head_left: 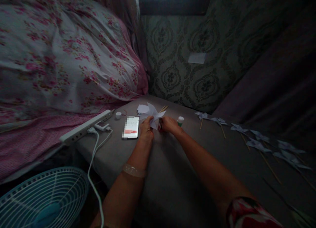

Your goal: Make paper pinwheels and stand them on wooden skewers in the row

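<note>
A white paper pinwheel (154, 116) stands out above the table, pinched at its lower left between the thumb and fingers of my left hand (147, 126). Close beside it on the right, my right hand (168, 124) is closed around something small and dark red (160, 126), mostly hidden by the fingers. A stack of white paper (143, 109) lies just behind the pinwheel. Several thin wooden sticks (163, 108) lie behind my right hand. Next to that hand stands a small bottle (180, 121) with a white cap and green body.
Left of my hands lies a lit phone (130, 127). A small white round object (118, 115) and a power strip (86, 127) with cables are further left. Finished pinwheels on sticks (258, 144) lie along the right. A blue fan (46, 201) stands at lower left.
</note>
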The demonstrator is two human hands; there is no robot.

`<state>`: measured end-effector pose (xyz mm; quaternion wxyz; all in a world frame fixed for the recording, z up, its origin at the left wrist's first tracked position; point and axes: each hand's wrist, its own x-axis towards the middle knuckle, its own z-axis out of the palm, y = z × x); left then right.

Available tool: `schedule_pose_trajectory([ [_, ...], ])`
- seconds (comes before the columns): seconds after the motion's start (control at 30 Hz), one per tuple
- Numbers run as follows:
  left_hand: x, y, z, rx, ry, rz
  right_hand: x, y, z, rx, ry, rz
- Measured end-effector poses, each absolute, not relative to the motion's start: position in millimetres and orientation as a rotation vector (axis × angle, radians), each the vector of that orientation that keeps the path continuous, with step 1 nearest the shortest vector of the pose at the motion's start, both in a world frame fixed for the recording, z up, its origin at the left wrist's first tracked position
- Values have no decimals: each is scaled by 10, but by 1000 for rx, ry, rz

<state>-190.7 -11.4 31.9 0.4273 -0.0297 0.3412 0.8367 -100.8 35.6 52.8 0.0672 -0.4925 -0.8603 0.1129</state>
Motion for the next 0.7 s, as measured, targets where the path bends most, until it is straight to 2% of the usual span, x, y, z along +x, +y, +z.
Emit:
schedule_pose_trajectory([
  [0.2,-1932,-58,242,-75,847,2094,-958,445,406,-1441,-2287,601],
  [0.4,-1948,-51,234,-58,851,2095,-873,349,359,-1288,-1944,1003],
  [0.6,-1926,-75,272,-5,888,2083,-671,84,420,-991,-1301,1763],
  [0.7,-1921,-80,288,14,899,2088,-492,-45,443,-891,-1199,1895],
])
